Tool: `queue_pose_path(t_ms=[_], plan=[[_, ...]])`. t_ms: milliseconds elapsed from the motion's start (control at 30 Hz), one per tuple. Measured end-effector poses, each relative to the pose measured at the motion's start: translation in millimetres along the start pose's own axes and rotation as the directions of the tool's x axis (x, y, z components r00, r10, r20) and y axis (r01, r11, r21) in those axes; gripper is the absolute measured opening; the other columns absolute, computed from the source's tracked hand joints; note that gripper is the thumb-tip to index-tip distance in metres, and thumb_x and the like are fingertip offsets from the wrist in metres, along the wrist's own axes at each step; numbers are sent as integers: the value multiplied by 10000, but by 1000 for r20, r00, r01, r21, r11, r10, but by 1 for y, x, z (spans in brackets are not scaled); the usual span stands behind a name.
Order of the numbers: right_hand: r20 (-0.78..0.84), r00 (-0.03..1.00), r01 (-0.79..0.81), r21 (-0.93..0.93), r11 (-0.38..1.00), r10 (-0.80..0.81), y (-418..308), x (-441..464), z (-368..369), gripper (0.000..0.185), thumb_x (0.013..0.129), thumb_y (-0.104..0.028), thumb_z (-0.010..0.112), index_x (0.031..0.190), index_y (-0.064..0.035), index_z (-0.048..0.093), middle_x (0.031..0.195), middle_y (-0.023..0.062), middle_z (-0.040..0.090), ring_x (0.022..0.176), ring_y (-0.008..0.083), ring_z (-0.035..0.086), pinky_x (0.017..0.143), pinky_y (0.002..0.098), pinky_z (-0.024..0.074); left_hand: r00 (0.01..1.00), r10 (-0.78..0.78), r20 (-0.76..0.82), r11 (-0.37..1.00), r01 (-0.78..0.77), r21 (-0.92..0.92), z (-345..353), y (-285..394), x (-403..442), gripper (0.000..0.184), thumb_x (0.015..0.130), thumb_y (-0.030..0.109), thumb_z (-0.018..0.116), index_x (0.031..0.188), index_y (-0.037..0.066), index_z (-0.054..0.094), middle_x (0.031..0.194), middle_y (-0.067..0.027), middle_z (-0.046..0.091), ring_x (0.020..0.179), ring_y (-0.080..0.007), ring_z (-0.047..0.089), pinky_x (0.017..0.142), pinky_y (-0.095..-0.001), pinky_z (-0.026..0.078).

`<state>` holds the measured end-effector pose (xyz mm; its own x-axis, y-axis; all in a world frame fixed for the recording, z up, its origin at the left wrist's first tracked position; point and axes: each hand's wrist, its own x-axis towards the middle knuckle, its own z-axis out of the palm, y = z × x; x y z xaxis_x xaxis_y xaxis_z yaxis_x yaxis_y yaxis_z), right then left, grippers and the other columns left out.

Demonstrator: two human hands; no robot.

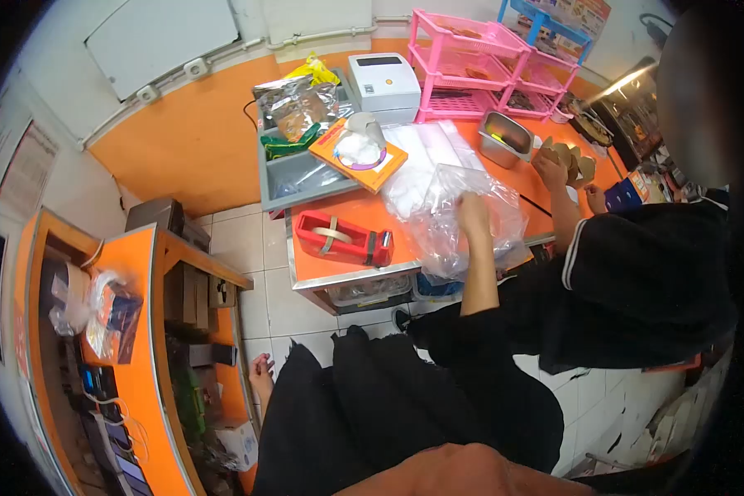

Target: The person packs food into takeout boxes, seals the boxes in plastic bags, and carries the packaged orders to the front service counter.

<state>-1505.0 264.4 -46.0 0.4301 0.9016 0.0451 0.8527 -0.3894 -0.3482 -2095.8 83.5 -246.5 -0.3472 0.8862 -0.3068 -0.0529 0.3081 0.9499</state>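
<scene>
My right hand [473, 215] reaches over the orange table, its fingers closed on a crumpled clear plastic bag [446, 240] near the front edge. Under and behind that bag lie white plastic sheets or bags [426, 149]. My left hand [262, 374] hangs low at my side by the orange shelf unit, holding nothing, with its fingers loosely apart. A red tape dispenser [343, 240] with a roll of tape sits left of the clear bag. Behind it, an orange box [358, 157] bears a white bundle and a purple ring of tape.
A grey tray [285, 198] holds foil and plastic packs. Beyond stand a white label printer [383, 83], pink racks [463, 70] and a metal container [506, 140]. At right, a co-worker's hand [551, 169] touches brown folded pieces [572, 159]. A shelf unit [153, 314] is left.
</scene>
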Motion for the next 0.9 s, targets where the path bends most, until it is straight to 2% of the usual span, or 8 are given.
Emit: queue_pose_path(t_ms=[100,300,433,600,667,733,833,900], plan=[[-187,936,313,56,948,-298,5,18,27,313,858,-142,495,1121,-8,598,1123,238,598,1051,382,577,895,427,462,995,74,-73,997,-72,29,-1,24,38,205,962,227,555,1075,60,588,1016,-63,652,860,-153,630,719,-252,476],[-274,948,224,213,951,-162,21,6,27,410,849,-107,486,1253,-55,529,1179,211,586,1081,374,567,928,426,451,842,537,53,834,-539,119,54,149,84,185,971,158,536,1058,-3,560,999,-84,622,932,-154,593,836,-268,479],[-64,966,246,-81,966,-251,30,-29,-30,386,835,-91,540,1221,-79,557,1164,198,593,1081,355,571,909,419,457,789,531,307,809,-581,93,150,280,66,211,938,121,579,1108,-2,560,1036,-92,620,980,-173,596,891,-305,470],[-151,988,31,101,994,-16,7,-93,-94,293,840,-71,579,1131,-55,611,1112,168,620,1016,324,606,862,396,479,-46,542,839,192,-965,-177,314,359,-13,899,507,290,895,1317,207,514,1484,-246,249,1339,-410,312,1004,-477,405],[-326,940,-9,279,960,103,-11,-113,-109,231,854,-107,597,1070,-35,631,1048,159,639,950,309,625,828,368,485,-142,453,880,121,-968,-219,375,336,-31,981,456,329,901,1341,214,494,1521,-257,126,1388,-449,190,1010,-528,386],[-465,857,-5,427,904,224,-17,-129,-115,192,872,-137,607,1018,-19,645,985,145,651,891,279,638,798,337,487,-156,478,864,-3,-984,-176,424,306,-35,701,602,246,841,1240,149,566,1407,-256,376,1282,-403,407,947,-484,444],[-573,732,23,561,828,367,-4,-154,-113,175,901,-157,603,970,-4,653,916,117,657,833,212,639,768,298,482,-43,287,957,356,-923,-149,484,277,-11,356,743,136,703,1085,89,618,1133,-206,603,1039,-358,596,839,-425,492],[-586,674,17,621,783,451,18,-172,-105,170,917,-152,592,962,-1,653,904,97,656,825,169,630,760,286,479,-25,564,825,371,-886,-280,506,302,-12,227,775,81,621,1002,66,623,975,-177,636,905,-353,624,780,-412,496]])
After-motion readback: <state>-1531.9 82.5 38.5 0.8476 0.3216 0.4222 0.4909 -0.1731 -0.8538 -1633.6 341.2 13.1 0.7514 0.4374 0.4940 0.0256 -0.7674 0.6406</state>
